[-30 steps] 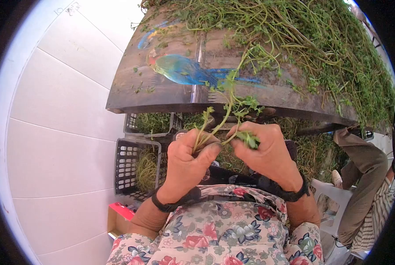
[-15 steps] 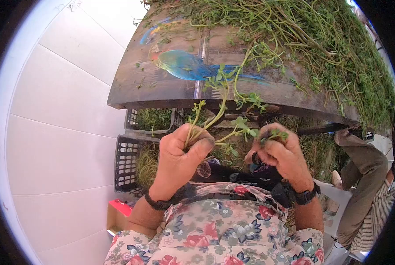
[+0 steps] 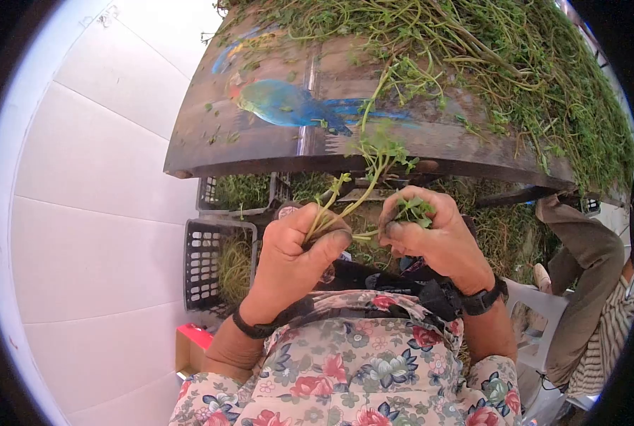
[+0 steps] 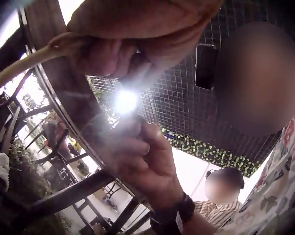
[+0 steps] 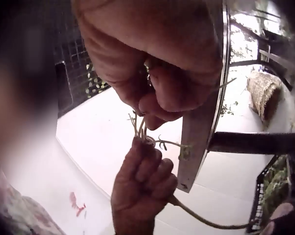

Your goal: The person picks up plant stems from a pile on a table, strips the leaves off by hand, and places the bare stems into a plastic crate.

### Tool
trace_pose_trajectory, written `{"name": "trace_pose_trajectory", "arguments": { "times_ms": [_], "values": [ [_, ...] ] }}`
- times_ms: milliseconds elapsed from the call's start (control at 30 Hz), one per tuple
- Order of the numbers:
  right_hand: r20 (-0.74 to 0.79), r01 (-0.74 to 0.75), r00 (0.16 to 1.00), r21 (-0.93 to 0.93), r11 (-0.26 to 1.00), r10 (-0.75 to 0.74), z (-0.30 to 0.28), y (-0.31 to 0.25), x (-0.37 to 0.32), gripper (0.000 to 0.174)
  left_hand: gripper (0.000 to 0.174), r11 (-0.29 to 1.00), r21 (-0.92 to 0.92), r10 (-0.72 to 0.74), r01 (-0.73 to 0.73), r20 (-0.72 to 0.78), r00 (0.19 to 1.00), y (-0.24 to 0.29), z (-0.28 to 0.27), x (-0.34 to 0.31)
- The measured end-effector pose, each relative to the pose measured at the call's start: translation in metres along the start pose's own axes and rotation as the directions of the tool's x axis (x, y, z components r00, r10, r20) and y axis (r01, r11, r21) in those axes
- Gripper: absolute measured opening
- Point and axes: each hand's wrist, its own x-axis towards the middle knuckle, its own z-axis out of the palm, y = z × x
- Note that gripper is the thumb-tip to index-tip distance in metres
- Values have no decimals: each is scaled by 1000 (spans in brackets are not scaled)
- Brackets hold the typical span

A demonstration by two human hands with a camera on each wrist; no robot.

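Note:
My left hand (image 3: 295,248) grips a small bunch of leafy green stems (image 3: 365,192), whose tips stand up past the thumb toward the table edge. Close by on the right, my right hand (image 3: 430,231) pinches a short side stem of the bunch, with a tuft of green leaves (image 3: 416,211) showing above its thumb. Seen from the right wrist, thin stems (image 5: 142,128) span the small gap between the fingertips of both hands. A longer stalk (image 5: 201,219) trails from below the left hand. In the left wrist view, glare covers part of the right hand (image 4: 155,164).
A dark wooden table (image 3: 210,153) painted with a blue bird (image 3: 278,103) stands ahead, a large heap of greens (image 3: 501,57) on its right. Below left are black plastic crates (image 3: 202,266) and a red-edged box (image 3: 193,337). Another person's leg (image 3: 579,263) is near a white chair (image 3: 533,312).
My right hand pulled away rightward with leaves in its fingers, then came back left to the bunch. My left hand keeps its hold, nearly in place.

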Motion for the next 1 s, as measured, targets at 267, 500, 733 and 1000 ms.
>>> {"name": "trace_pose_trajectory", "arguments": {
  "times_ms": [267,500,733,1000],
  "values": [
    [137,374,908,-687,622,-395,-2,8,-5,15,15,992,124,34,-32,-17,999,-1,0,2],
    [-91,269,903,-640,720,-419,-12,33,9,17,13,980,198,-11,1,49,999,-1,2,-2],
    [-59,-62,996,6,998,62,-25,28,-8,23,16,961,-192,-211,197,-55,976,-1,-7,1],
    [159,63,986,-74,995,-51,15,30,4,22,23,966,-192,-182,176,-16,983,-6,4,4]
  ]
}}
